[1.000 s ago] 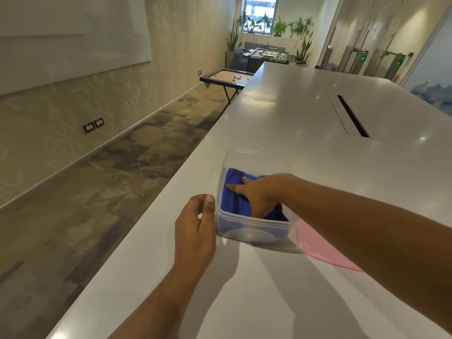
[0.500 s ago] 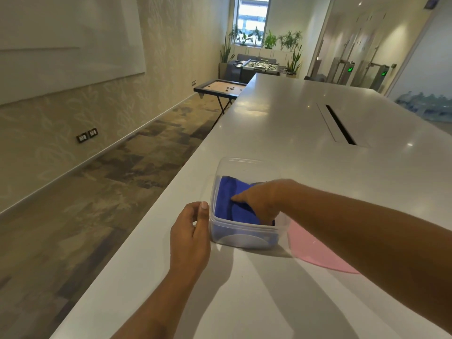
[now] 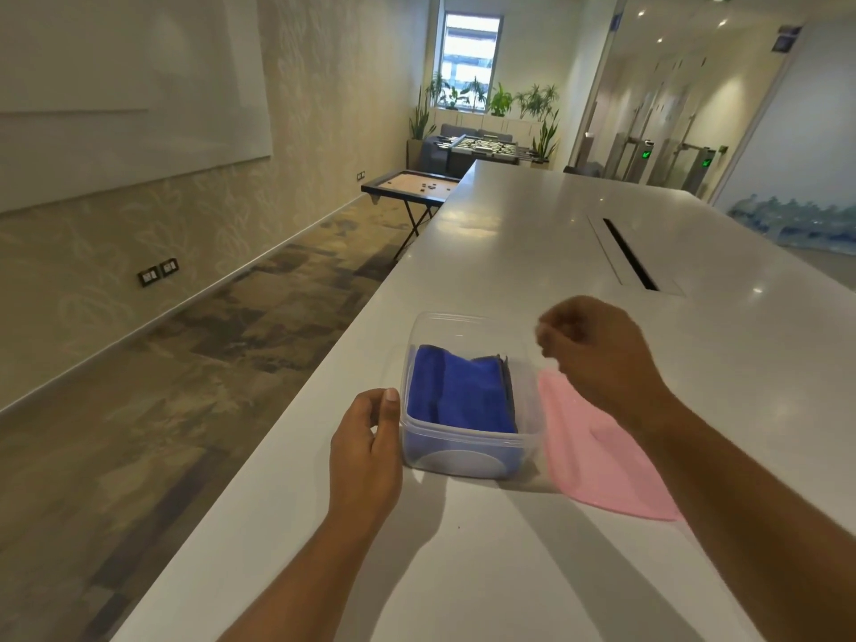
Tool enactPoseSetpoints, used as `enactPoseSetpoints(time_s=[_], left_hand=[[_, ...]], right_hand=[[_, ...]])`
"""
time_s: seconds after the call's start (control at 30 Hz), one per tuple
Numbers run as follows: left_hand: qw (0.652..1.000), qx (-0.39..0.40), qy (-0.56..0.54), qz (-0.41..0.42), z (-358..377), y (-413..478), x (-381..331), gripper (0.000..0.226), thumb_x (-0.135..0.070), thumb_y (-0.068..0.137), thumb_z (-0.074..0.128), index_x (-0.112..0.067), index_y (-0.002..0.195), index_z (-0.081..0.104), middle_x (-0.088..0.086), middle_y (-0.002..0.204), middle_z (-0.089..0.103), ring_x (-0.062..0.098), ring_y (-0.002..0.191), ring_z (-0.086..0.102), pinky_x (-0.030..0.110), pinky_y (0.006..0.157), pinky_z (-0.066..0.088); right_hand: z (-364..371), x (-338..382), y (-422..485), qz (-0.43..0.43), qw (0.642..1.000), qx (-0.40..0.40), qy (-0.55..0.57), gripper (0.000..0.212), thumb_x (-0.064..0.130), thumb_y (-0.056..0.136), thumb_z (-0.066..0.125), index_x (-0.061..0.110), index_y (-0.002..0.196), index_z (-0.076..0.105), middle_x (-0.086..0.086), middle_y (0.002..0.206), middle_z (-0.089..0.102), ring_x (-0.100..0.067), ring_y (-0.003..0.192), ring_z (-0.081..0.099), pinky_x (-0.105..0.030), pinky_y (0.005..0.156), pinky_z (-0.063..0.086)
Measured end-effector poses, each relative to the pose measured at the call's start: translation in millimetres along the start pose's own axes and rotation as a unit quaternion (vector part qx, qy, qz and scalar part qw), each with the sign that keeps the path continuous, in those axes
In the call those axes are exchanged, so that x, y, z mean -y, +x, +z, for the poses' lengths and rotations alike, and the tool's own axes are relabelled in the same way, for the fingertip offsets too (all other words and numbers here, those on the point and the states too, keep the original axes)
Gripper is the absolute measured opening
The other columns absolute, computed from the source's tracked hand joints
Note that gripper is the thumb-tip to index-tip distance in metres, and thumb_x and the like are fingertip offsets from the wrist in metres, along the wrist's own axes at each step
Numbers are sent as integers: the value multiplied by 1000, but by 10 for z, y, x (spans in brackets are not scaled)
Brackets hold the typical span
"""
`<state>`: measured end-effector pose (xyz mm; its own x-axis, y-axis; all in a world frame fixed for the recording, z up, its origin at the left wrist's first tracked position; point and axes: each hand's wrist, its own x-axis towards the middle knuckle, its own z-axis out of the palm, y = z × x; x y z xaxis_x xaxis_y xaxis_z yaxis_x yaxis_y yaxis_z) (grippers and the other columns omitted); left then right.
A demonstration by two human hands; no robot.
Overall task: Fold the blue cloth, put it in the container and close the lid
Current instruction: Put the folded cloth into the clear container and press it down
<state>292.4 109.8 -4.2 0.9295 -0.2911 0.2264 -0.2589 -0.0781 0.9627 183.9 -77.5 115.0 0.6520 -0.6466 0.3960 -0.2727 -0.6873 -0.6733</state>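
Partly hidden lid [image 3: 602, 461], right fingers [image 3: 556, 338] blurred, clenched empty, left fingers [image 3: 363, 407], grasp unclear.
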Motion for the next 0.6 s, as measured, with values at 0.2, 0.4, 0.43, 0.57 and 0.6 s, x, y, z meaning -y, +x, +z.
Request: enactPoseSetpoints(time_s=[0.2,0.4,0.43,0.57,0.6], left_hand=[[998,55,-4,23,1,-63,-59,57,-63,80,43,-25,122,51,-15,110,58,6,96,60,12,70,45],[998,58,-8,27,6,-76,-45,59,-57,82,43,-20,128,50,-3,119,60,17,103,60,14,70,47],[998,60,-8,26,6,-74,-47,59,-56,82,42,-20,128,50,-3,119,60,17,103,60,13,69,47],[998,61,-7,21,8,-70,-51,59,-55,82,43,-19,127,50,-2,121,60,17,101,60,8,66,46],[998,62,-8,21,8,-70,-49,59,-55,82,43,-19,127,50,-1,121,60,17,101,60,9,66,46]], right_hand=[[-18,-548,-706,110,984,23,-135,15,36,75,76,28,78,63,11,77,69,-5,69,62,-20,62,42],[112,-669,-1054,127,962,97,-222,35,58,69,67,32,92,62,13,84,67,-9,72,61,-24,63,48],[122,-668,-1082,114,962,91,-231,30,56,71,65,31,89,64,12,82,67,-9,70,61,-25,63,50],[115,-646,-1113,91,960,75,-255,15,38,84,60,27,84,69,7,77,69,-11,68,61,-23,62,50],[105,-636,-1116,83,958,65,-265,14,35,85,60,26,84,70,8,77,68,-11,67,61,-21,60,47]])
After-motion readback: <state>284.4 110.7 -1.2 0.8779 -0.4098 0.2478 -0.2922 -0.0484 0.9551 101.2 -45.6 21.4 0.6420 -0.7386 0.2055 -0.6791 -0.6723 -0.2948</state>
